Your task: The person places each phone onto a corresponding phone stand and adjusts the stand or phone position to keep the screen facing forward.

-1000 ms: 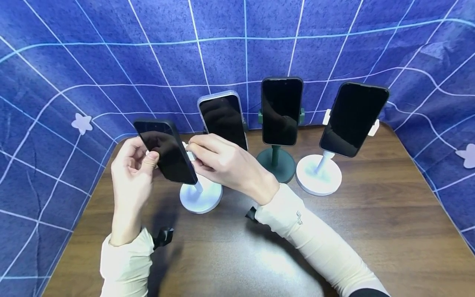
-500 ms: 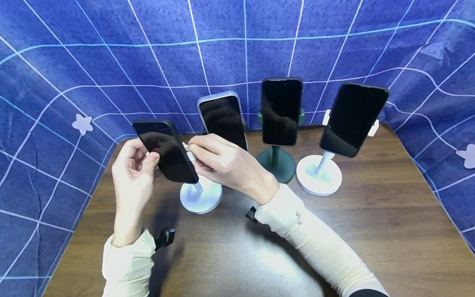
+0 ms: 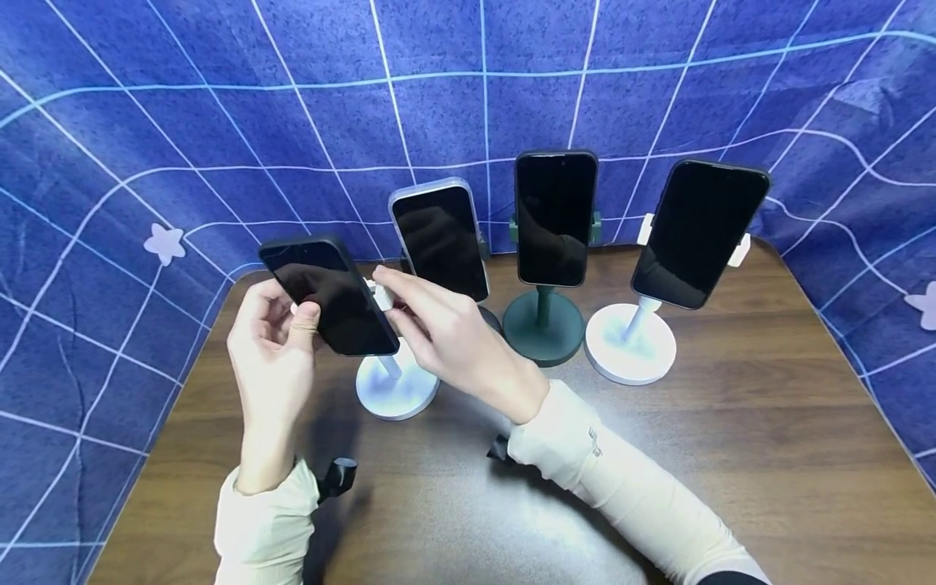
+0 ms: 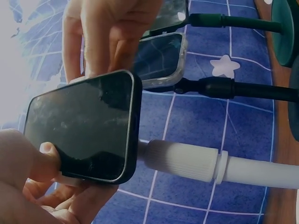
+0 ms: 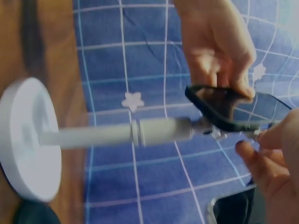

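Observation:
A black phone [image 3: 332, 296] sits tilted on a white phone stand [image 3: 391, 392] at the left. My left hand [image 3: 272, 345] pinches its left edge, thumb on the screen and the other fingers behind. My right hand [image 3: 457, 333] is at the opposite edge, fingers fairly straight beside the white clamp [image 3: 383, 297]. In the right wrist view, that hand's thumb and fingers stand apart close to the phone's edge. The left wrist view shows the stand's ribbed white stem [image 4: 182, 160] behind the phone, whose back is hidden.
Behind my right hand, a phone in a clear case [image 3: 441, 236] leans on a black stand. Further right are a phone [image 3: 556, 219] on a green stand [image 3: 544, 329] and another phone [image 3: 698, 236] on a white stand [image 3: 630, 345]. A blue gridded cloth [image 3: 468, 106] hangs behind the wooden table [image 3: 768, 422].
My right fingers have loosened and straightened, exposing more of the white clamp. My left hand and the phone's lower end have shifted slightly right.

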### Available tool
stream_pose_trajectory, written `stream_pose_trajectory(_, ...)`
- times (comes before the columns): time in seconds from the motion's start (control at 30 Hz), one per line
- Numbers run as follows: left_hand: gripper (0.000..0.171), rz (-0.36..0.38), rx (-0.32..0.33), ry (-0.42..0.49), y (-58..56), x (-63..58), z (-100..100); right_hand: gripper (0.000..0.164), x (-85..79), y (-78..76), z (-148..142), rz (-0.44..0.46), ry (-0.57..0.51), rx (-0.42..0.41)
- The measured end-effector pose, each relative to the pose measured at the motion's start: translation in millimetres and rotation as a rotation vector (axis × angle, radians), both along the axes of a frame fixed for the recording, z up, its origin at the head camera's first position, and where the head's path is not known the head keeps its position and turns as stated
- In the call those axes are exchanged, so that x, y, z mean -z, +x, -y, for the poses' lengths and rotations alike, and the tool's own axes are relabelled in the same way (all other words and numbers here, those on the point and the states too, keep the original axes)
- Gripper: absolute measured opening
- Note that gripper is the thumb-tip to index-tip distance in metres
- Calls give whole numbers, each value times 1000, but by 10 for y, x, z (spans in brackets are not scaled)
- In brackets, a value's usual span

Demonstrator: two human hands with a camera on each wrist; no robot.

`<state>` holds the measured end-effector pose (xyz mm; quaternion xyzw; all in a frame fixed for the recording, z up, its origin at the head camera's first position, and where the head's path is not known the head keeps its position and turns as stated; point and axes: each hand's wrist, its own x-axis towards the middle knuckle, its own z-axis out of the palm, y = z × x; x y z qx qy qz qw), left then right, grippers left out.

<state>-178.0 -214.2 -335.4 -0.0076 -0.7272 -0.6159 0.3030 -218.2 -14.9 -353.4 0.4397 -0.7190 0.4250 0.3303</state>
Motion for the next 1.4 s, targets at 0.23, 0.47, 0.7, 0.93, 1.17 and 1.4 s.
stream_pose_trajectory(0.23, 20, -5, -40, 2, 35, -2, -74, 44, 72, 111, 97, 227, -76, -17)
stream_pose_trajectory(0.47, 20, -11, -5, 57, 54, 13, -109, 47, 106, 168, 171, 429, -124, -45)
stream_pose_trajectory(0.7, 20, -41, 25, 82, 55, 32, -120, 45, 120, 166, 223, 534, -191, -86)
stream_pose_trajectory(0.93, 17, -77, 45, 33, 39, 62, -102, 45, 128, 161, 262, 599, -263, -98)
stream_pose_trajectory(1.17, 18, -46, -5, -8, 29, 64, -94, 43, 129, 138, 286, 601, -305, -90)
stream_pose_trajectory(1.4, 23, -22, -57, -88, 46, 50, -105, 41, 107, 149, 274, 605, -302, -74)
